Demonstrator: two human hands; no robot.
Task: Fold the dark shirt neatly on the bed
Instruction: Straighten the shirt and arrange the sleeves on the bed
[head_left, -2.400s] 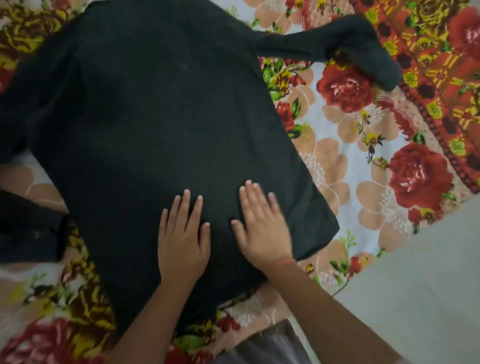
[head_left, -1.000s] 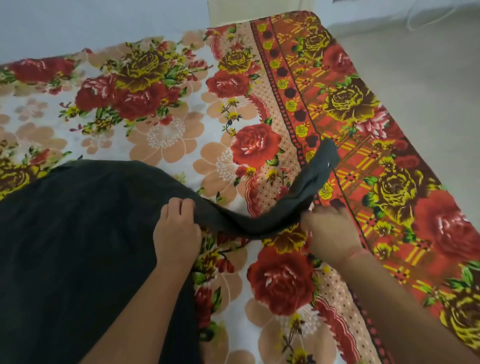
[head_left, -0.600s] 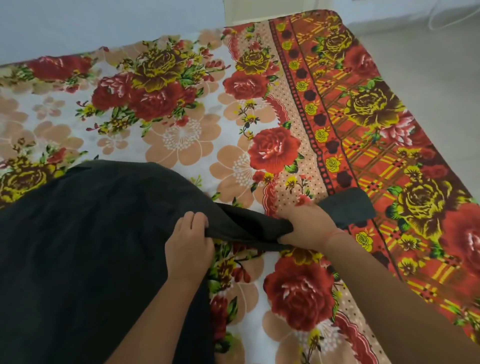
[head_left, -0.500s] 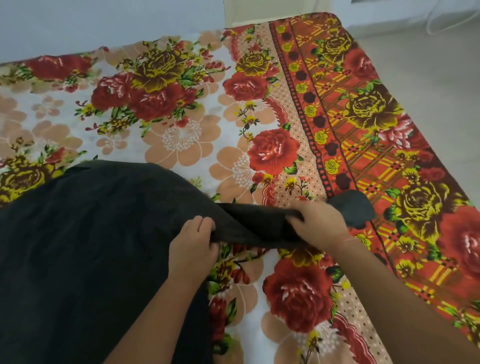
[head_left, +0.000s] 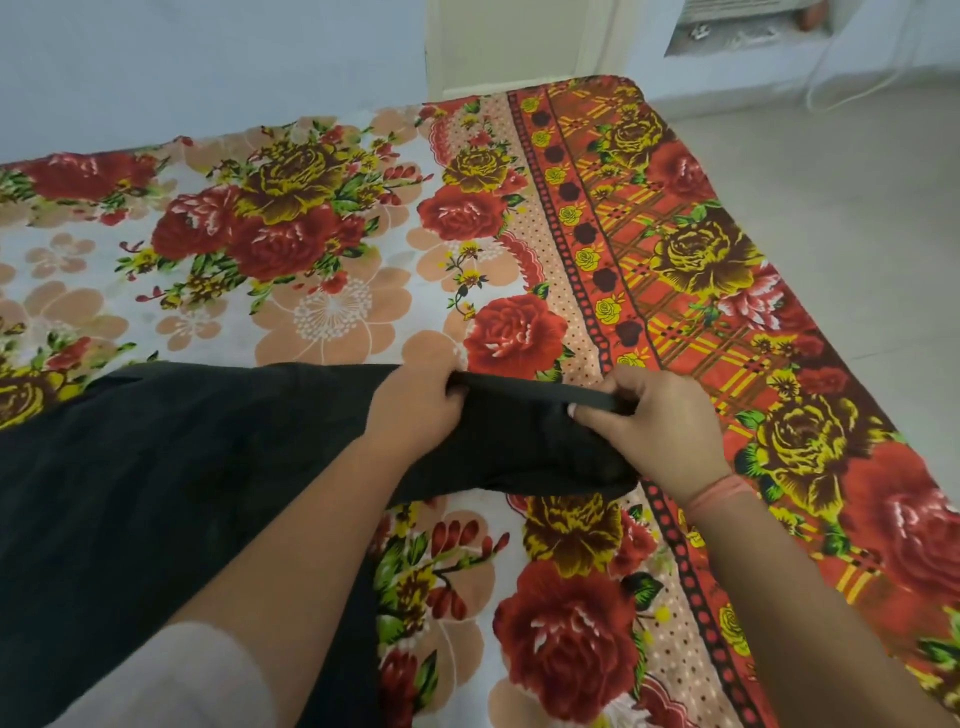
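The dark shirt (head_left: 171, 478) lies spread over the left half of the bed (head_left: 332, 291), which is covered by a floral sheet. Its right sleeve (head_left: 524, 441) stretches out to the right, bunched and doubled over itself. My left hand (head_left: 415, 410) grips the sleeve near the shoulder seam. My right hand (head_left: 660, 431) pinches the sleeve's upper edge farther out, with a pink band on its wrist. The sleeve is lifted slightly off the sheet between both hands. The shirt's lower part runs out of view at the left and bottom.
The bed's right edge (head_left: 810, 332), with its red and yellow border, drops to a pale tiled floor (head_left: 857, 208). A light blue wall (head_left: 208, 57) and a cream door (head_left: 514, 41) stand behind the bed. A white cable (head_left: 852, 88) trails on the floor.
My right hand has drawn the sleeve's end back toward the shirt body, so the sleeve is now doubled up. My left hand has shifted right along the shoulder. The camera has tilted up.
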